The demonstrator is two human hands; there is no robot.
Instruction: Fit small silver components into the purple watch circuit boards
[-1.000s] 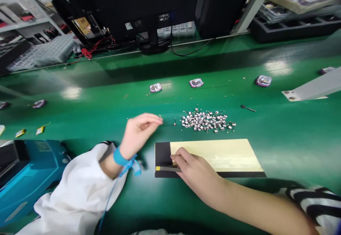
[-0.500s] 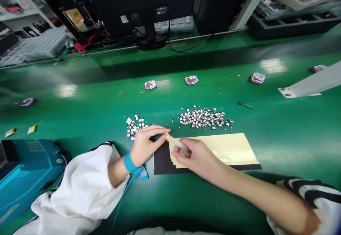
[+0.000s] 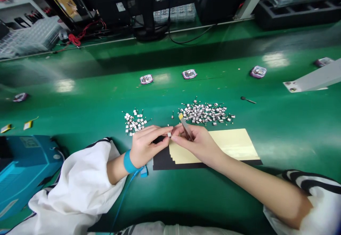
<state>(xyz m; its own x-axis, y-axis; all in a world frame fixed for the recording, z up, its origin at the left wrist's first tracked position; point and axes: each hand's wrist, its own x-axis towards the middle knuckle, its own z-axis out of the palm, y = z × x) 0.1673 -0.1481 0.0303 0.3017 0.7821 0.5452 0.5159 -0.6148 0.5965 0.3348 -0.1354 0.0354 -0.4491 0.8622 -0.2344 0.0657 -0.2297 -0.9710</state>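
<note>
My left hand (image 3: 147,142), with a blue wrist strap (image 3: 129,162), pinches a small pale square part (image 3: 169,134) with a short dark lead between thumb and fingertips. My right hand (image 3: 199,141) is closed around flat grey tweezers (image 3: 187,128), whose far end carries a yellow piece (image 3: 181,116). The thumb and a finger of that hand also meet the small part. Below both hands lie yellow sheets (image 3: 229,142) on a black sheet (image 3: 162,160). Similar small parts form a left pile (image 3: 134,121) and a larger right pile (image 3: 205,113).
Several purple-rimmed cases (image 3: 189,74) are spaced along the green bench (image 3: 106,96). A small black tool (image 3: 248,100) lies right of the large pile. A grey metal bracket (image 3: 311,78) juts in at right. A blue machine (image 3: 29,178) stands at left, a monitor (image 3: 119,7) behind.
My right hand has swung the tweezers upright, so the yellow end moved up and away from the left fingertips. Its fingers now touch the small part. The view has shifted slightly.
</note>
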